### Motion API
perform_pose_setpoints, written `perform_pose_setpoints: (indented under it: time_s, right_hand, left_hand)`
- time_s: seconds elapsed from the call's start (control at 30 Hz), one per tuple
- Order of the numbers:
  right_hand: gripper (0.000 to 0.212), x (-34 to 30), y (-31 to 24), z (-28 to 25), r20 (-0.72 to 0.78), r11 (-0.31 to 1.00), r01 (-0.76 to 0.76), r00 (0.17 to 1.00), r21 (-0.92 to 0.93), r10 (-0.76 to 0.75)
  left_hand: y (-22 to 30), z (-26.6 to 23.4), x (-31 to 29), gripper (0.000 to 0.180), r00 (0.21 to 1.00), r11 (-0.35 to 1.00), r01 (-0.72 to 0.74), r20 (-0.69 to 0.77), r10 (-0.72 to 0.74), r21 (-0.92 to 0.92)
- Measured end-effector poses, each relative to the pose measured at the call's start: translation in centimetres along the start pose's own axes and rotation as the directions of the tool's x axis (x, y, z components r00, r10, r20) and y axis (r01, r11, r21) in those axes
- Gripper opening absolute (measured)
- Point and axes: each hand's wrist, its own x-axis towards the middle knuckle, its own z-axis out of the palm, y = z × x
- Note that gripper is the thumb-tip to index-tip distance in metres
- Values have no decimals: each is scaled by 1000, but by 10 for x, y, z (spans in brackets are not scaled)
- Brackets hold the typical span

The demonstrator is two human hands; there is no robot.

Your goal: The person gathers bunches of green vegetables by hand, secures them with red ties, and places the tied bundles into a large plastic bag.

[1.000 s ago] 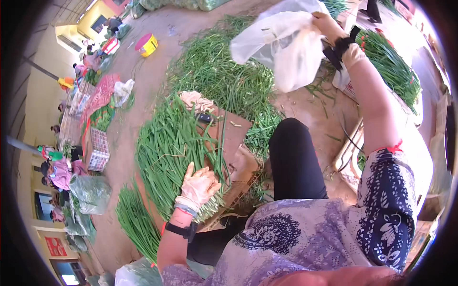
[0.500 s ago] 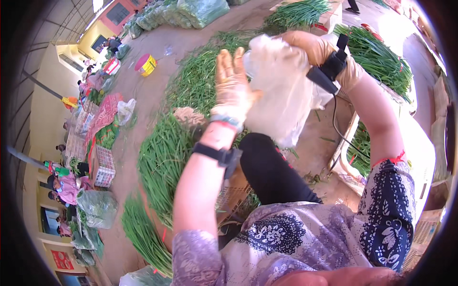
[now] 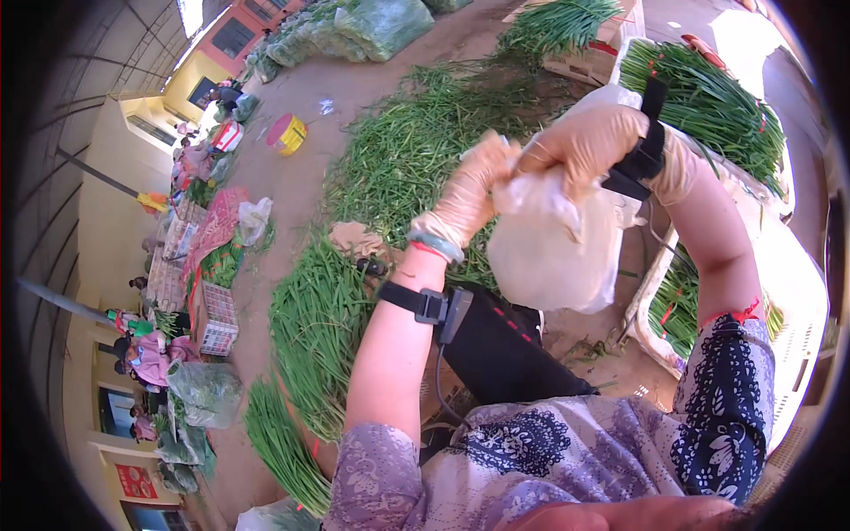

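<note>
A whitish, see-through plastic bag (image 3: pixel 556 257) hangs crumpled in front of me, bunched at its top. My right hand (image 3: pixel 589 149), in a thin pale glove, is closed over the bunched top. My left hand (image 3: pixel 474 188), gloved too, meets it at the bag's upper left edge, its fingers bent together on the plastic. The fingertips of both hands are partly hidden by each other and by the folds. Below and left of my left forearm lies a pile of long green stalks (image 3: pixel 319 327), with a tied bundle (image 3: pixel 285 447) nearer me.
Loose green trimmings (image 3: pixel 398 146) cover the floor ahead. At the right stand a pale crate (image 3: pixel 630 71) heaped with red-banded stalks (image 3: pixel 699 115) and another crate (image 3: pixel 660 332) nearer. A yellow and pink bucket (image 3: pixel 288 134) stands farther left. People work along the left wall.
My left hand has gone from spread open beside the bag to closed at its edge, next to my right hand. The bag has become more bunched, and my right hand has come lower.
</note>
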Motion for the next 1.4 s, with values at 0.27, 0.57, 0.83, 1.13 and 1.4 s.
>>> perform_pose_setpoints:
  time_s: [0.27, 0.57, 0.83, 1.13, 1.4]
  right_hand:
    - [60, -33, 130, -21, -472, 699, -505, 840, -506, 266]
    - [17, -8, 150, -71, -812, 440, -712, 323, -547, -486]
    - [83, -3, 145, -47, -856, 648, -571, 430, -504, -286]
    - [123, 18, 115, 66, -909, 742, -527, 278, -415, -311]
    - [26, -38, 176, 22, -972, 912, -410, 215, 2, 99]
  left_hand:
    - [-33, -78, -22, 23, 981, 859, 6, -168, 93, 512]
    - [-15, -81, -22, 47, 903, 898, 143, -426, 54, 416]
    - [7, -68, -5, 31, 952, 914, 102, -304, 24, 392]
    - [33, -33, -5, 29, 987, 829, 44, -150, 49, 558]
    - [80, -14, -30, 51, 977, -640, 191, -204, 55, 744]
